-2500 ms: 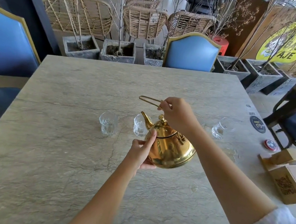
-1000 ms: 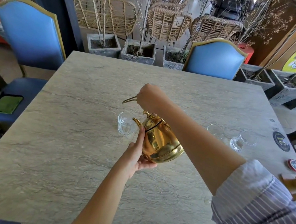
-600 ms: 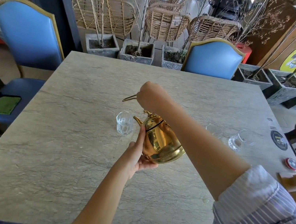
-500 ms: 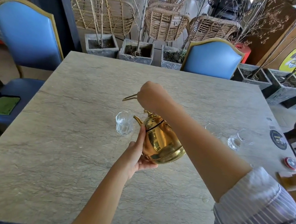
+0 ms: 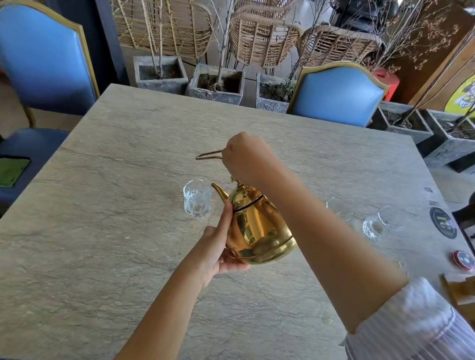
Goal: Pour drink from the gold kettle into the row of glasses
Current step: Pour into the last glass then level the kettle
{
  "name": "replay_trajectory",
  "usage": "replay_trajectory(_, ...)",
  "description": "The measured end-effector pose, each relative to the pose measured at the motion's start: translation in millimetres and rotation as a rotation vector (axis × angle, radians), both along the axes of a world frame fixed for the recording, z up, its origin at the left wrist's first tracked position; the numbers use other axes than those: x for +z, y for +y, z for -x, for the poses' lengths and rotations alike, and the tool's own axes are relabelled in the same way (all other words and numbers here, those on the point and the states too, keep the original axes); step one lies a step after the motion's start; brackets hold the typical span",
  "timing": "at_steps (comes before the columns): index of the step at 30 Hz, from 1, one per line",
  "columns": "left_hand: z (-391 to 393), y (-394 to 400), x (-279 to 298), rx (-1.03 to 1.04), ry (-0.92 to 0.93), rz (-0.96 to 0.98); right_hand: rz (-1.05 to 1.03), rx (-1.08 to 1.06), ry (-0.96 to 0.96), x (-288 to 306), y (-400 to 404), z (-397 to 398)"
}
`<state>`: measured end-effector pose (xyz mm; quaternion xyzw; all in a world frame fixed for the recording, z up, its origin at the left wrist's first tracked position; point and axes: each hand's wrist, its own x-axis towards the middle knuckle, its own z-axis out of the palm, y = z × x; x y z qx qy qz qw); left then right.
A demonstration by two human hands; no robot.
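Since earlier frame, almost nothing moved. Right hand (image 5: 244, 154) clamped on handle, left hand (image 5: 215, 246) cupping belly of gold kettle (image 5: 256, 229). Spout over leftmost glass (image 5: 196, 197), beyond left hand, on bench (image 5: 98, 236). Advice: tilt slowly, keep spout above rim.

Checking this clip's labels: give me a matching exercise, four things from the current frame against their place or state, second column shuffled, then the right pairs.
Things:
1. kettle
2. left hand
3. right hand
4. glass by the spout

Places or states:
A. closed around the kettle's wire handle, above the lid
B. standing on the table, just left of the spout tip
C. held off the table, tilted with the spout to the left
D. cupped against the kettle's lower side

Pairs: 1-C, 2-D, 3-A, 4-B
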<state>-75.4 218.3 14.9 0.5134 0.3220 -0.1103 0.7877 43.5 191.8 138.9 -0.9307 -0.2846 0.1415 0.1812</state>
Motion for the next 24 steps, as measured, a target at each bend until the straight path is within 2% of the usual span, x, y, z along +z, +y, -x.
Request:
replay_trajectory(7,0.6,6.8,-10.1,0.051,0.060,-0.022,-0.104,-0.014,0.016,-17.1,-9.9,2.5)
replay_trajectory(11,1.4,9.3,-21.8,0.118,0.085,-0.044,-0.255,-0.017,-0.018,-29.0,-25.8,8.3)
replay_trajectory(14,1.0,9.4,-28.0,0.132,0.089,-0.065,-0.373,-0.040,0.028,-32.8,-40.7,14.7)
replay_trajectory(19,3.5,-1.7,-23.4,0.097,0.080,-0.152,-0.523,-0.179,0.141,-33.6,-74.2,26.8)
replay_trajectory(24,1.3,-23.0,-17.5,-0.015,0.103,-0.188,-0.670,-0.330,0.155,-41.4,-120.3,36.5)
